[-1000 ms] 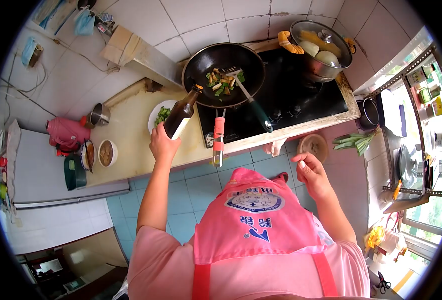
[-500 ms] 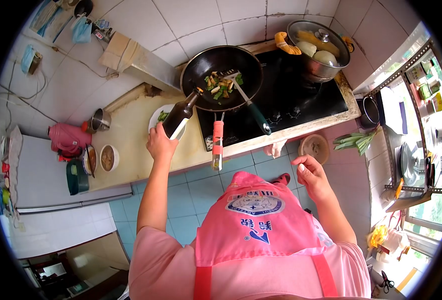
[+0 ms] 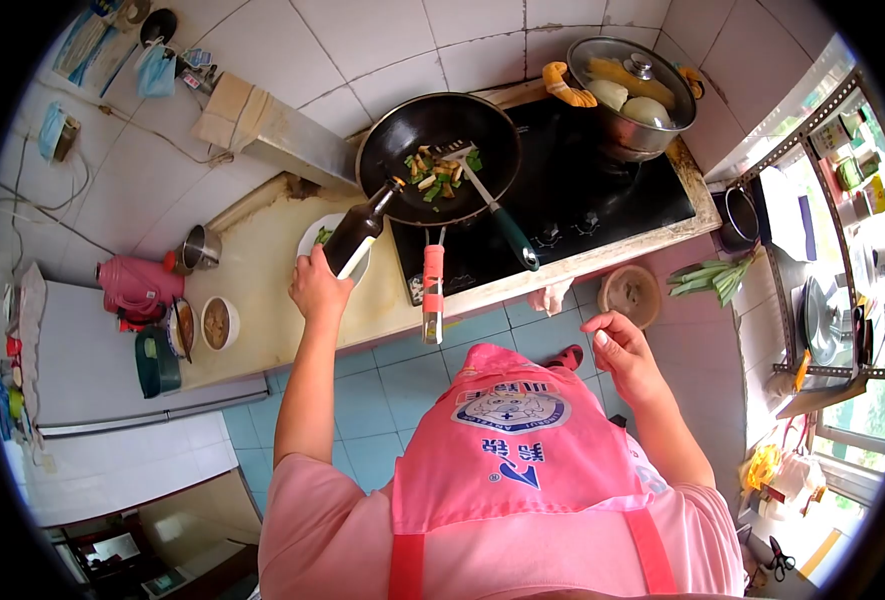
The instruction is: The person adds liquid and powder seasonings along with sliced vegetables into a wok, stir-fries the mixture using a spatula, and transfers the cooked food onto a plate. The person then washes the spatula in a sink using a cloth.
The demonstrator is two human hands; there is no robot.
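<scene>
My left hand [image 3: 319, 287] is wrapped around a dark glass bottle [image 3: 362, 228] with a pale label. The bottle is tilted, its mouth over the near left rim of a black wok [image 3: 382, 150]. Whether liquid flows from it I cannot tell. Chopped green and brown food [image 3: 440, 178] lies in the wok. A slotted spatula [image 3: 502, 222] with a dark green handle leans there by itself. My right hand [image 3: 624, 355] hangs in front of the counter, fingers curled; anything inside them is hidden. The wok's pink-wrapped handle [image 3: 433, 270] points toward me.
On the black cooktop [image 3: 582, 190], a lidded steel pot [image 3: 634, 105] stands at the back right. A white plate [image 3: 307, 240] with greens is behind the bottle. A white bowl [image 3: 219, 323] and pink kettle [image 3: 137, 285] sit left. Green stalks [image 3: 712, 280] jut out at right.
The view has shifted very slightly. My left hand keeps the bottle tilted over the wok's rim, and my right hand stays curled in about the same place.
</scene>
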